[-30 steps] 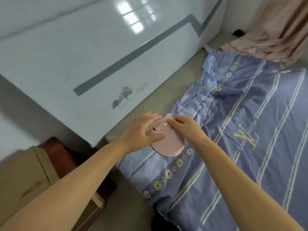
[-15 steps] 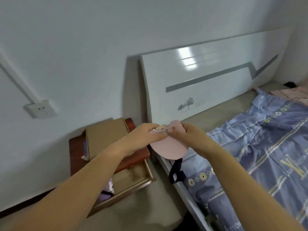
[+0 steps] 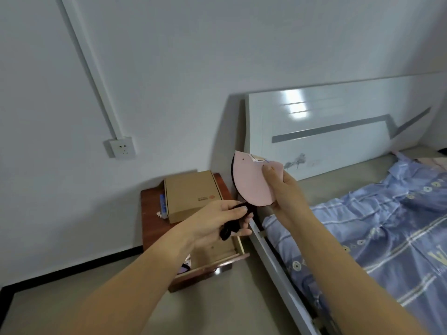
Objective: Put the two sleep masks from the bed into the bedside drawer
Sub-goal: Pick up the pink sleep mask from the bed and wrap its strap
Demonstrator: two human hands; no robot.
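A pink sleep mask (image 3: 249,182), folded in half, is held up in the air beside the headboard by my right hand (image 3: 285,197), pinched at its right edge. Its black strap (image 3: 232,224) hangs down into my left hand (image 3: 220,223), which is closed around it above the open bedside drawer (image 3: 217,259). Inside the drawer, a bit of pink and dark fabric (image 3: 185,267) shows by my left forearm; I cannot tell what it is.
A cardboard box (image 3: 191,194) lies on the red-brown nightstand (image 3: 152,218). The white headboard (image 3: 338,131) and the bed frame rail (image 3: 278,269) stand to the right, with a blue striped sheet (image 3: 387,228) on the bed. A wall socket (image 3: 119,147) sits at left.
The mask was lifted off the bed and carried left over the nightstand. My left hand let go of the mask's body and closed on the black strap.
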